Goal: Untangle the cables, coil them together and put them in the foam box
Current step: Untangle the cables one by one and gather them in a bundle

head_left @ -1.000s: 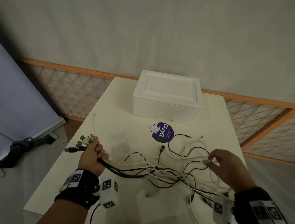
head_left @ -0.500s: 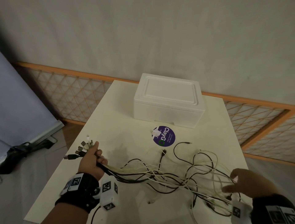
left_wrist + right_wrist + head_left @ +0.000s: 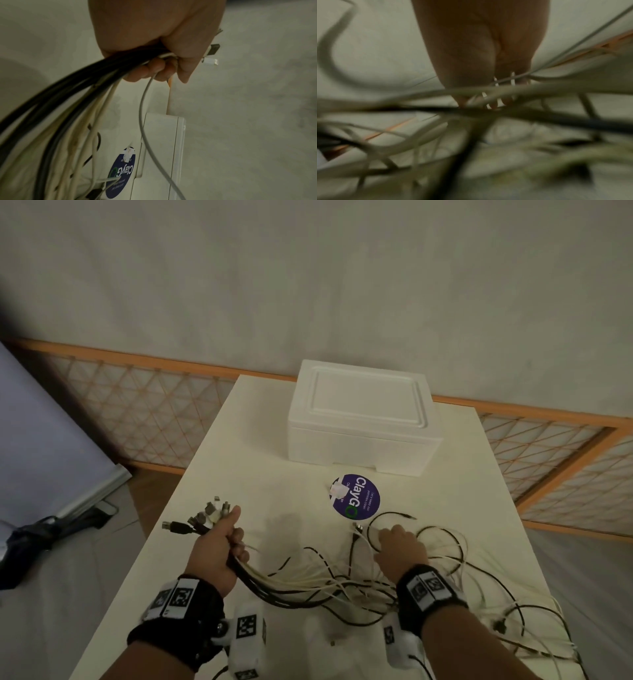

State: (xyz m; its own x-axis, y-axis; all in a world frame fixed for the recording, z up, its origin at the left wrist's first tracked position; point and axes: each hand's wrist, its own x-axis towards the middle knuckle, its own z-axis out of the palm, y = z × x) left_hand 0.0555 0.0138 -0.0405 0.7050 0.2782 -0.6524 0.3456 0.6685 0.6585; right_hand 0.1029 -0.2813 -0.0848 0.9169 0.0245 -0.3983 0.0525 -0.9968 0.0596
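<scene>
The left hand (image 3: 219,549) was closed in a fist round a thick bunch of black and white cables (image 3: 308,583), gripping them just behind their plugs (image 3: 202,515), which fanned out past the thumb toward ten o'clock. In the left wrist view the fingers (image 3: 147,70) curled tight under the bunch, one thin grey strand (image 3: 142,108) looping loose below them. From that fist the cables ran toward four o'clock across the pale surface (image 3: 274,474) and spread into a loose tangle. The right hand (image 3: 400,549) lay palm down on the tangle at about three o'clock from the left hand, its fingers reaching toward twelve o'clock among white and black loops. In the right wrist view the fingertips (image 3: 462,100) were down among thin white strands, but blur hid whether they pinched any, so I cannot tell its grip. More loops trailed off toward the surface's edge at five o'clock. A round purple sticker (image 3: 356,496) sat on the surface at twelve o'clock from the right hand, near the outermost black loop. Beyond it, further toward twelve o'clock, stood the white foam box (image 3: 363,426) with its lid on, well apart from the cables. An orange-framed lattice panel (image 3: 137,405) ran behind the surface
</scene>
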